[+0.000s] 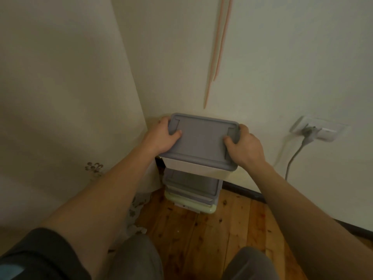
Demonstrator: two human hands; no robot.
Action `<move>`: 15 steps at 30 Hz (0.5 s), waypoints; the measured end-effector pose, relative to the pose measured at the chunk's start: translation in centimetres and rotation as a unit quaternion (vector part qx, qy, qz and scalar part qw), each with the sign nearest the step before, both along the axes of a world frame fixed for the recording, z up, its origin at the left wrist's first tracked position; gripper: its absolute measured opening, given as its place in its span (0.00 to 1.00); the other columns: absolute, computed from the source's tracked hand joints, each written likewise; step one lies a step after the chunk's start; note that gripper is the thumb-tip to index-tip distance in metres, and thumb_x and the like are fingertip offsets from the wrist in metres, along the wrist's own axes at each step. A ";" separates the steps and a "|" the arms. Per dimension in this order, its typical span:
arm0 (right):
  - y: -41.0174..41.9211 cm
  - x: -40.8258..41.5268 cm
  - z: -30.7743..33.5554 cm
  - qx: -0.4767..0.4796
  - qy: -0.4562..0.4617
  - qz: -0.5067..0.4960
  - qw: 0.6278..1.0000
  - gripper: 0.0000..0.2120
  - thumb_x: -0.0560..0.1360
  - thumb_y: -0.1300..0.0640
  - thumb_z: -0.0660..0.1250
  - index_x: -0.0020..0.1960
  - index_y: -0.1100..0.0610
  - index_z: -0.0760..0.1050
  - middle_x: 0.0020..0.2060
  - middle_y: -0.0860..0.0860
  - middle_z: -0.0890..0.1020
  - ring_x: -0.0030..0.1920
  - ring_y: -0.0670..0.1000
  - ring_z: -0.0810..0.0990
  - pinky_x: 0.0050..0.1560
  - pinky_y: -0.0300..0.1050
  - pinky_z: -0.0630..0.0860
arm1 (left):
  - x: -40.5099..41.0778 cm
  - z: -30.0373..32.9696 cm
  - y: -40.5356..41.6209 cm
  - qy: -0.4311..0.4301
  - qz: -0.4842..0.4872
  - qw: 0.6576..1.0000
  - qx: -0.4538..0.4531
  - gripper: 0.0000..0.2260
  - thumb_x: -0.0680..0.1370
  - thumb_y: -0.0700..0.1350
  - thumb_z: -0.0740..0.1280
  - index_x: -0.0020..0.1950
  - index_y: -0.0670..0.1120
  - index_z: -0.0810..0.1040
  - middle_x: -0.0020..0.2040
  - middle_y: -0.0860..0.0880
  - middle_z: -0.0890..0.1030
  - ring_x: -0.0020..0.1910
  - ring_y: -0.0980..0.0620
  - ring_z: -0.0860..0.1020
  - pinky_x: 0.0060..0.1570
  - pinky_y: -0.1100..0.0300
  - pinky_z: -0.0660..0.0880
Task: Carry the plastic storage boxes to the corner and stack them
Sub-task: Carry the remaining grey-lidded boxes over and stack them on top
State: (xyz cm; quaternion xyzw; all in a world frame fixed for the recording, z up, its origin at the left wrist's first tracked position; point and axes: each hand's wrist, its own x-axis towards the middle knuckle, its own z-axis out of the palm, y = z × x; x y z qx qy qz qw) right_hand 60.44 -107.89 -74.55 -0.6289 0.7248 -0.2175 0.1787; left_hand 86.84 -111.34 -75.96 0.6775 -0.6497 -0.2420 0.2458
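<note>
top box: we hold a plastic storage box point(202, 147) with a grey lid in the corner of the room, above the stack; its pale side wall shows just under the lid's near rim.
left hand: our left hand point(162, 137) is clamped on the left end of the lid, thumb lying on top, fingers curled round the far edge.
right hand: our right hand point(245, 145) is clamped on the right end of the same lid, thumb on top, fingers wrapped over the rim.
hands together: we keep them apart, one at each short end of the box.
stack below: under the held box we see a second grey-lidded box point(191, 185), and under that a box with a pale green lid point(210, 209) standing on the floor; we cannot tell whether the held box touches the one below.
floor: the wooden floor point(212, 239) has knotted orange-brown planks.
walls: a cream wall point(282, 67) stands behind the stack; on the left hangs a pale curtain point(60, 98) with a small flower motif.
socket: to the right of the box, a wall socket point(319, 129) holds a plug, and a grey cable point(292, 158) runs down from it.
strips: two thin pink strips point(217, 57) hang on the wall above the box.
us: our knees in grey trousers point(139, 259) show at the bottom edge.
</note>
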 end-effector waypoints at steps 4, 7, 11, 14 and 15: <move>0.0 0.3 -3.2 -0.002 0.004 -0.003 1.000 0.30 0.79 0.41 0.62 0.74 0.56 0.62 0.56 0.61 0.78 0.53 0.63 0.78 0.49 0.52 0.74 | 0.5 -2.9 -0.3 -0.003 -0.009 1.000 -0.008 0.24 0.76 0.57 0.68 0.68 0.49 0.71 0.61 0.47 0.78 0.54 0.49 0.77 0.48 0.57 0.71; 0.2 0.5 -5.1 -0.001 0.002 -0.005 1.000 0.30 0.79 0.41 0.62 0.74 0.56 0.62 0.56 0.61 0.78 0.54 0.63 0.78 0.48 0.50 0.72 | 0.8 -4.6 -0.3 -0.003 -0.009 1.000 -0.020 0.22 0.76 0.56 0.69 0.66 0.48 0.72 0.58 0.48 0.79 0.47 0.53 0.74 0.45 0.59 0.67; 0.9 0.7 -7.2 0.011 0.010 -0.006 1.000 0.31 0.79 0.40 0.62 0.74 0.56 0.61 0.57 0.61 0.78 0.54 0.63 0.78 0.48 0.51 0.73 | 1.0 -6.7 0.1 -0.006 -0.016 1.000 -0.020 0.22 0.76 0.56 0.69 0.66 0.48 0.72 0.57 0.48 0.78 0.46 0.54 0.73 0.45 0.60 0.67; 1.1 0.8 -7.9 0.012 0.007 -0.006 1.000 0.31 0.78 0.40 0.62 0.74 0.56 0.61 0.58 0.61 0.78 0.54 0.63 0.78 0.50 0.53 0.75 | 1.1 -7.6 0.1 -0.005 -0.020 1.000 -0.021 0.23 0.76 0.55 0.70 0.67 0.47 0.72 0.58 0.47 0.79 0.49 0.50 0.75 0.46 0.60 0.67; 1.1 0.8 -8.2 0.012 0.006 -0.006 1.000 0.31 0.78 0.40 0.62 0.74 0.56 0.60 0.58 0.61 0.78 0.54 0.63 0.78 0.51 0.53 0.75 | 1.1 -7.8 0.0 -0.003 -0.021 1.000 -0.021 0.23 0.76 0.54 0.70 0.67 0.47 0.72 0.59 0.46 0.79 0.51 0.49 0.77 0.46 0.59 0.68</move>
